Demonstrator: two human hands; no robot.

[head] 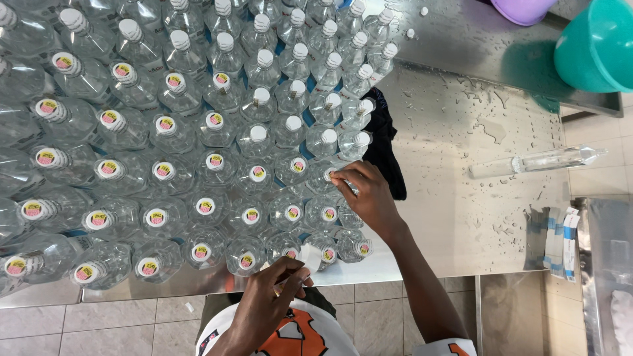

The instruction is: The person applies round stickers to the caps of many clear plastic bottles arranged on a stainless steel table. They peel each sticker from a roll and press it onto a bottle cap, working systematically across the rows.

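Observation:
Many clear plastic bottles (198, 132) with white caps stand packed together on a steel table (455, 198). Most caps near me carry a round pink and yellow sticker; those at the far right are plain white. My right hand (366, 194) presses its fingertips on the cap of one bottle (328, 175) at the right edge of the group. My left hand (273, 293) is low at the table's front edge, fingers pinched on a small white sticker sheet (308, 257).
A dark cloth (386, 148) lies right of the bottles. On the wet tabletop lies a clear tube-shaped object (537, 160). A teal tub (597, 46) and purple bowl (524, 10) sit far right. Blue and white label strips (560, 240) hang at the right edge.

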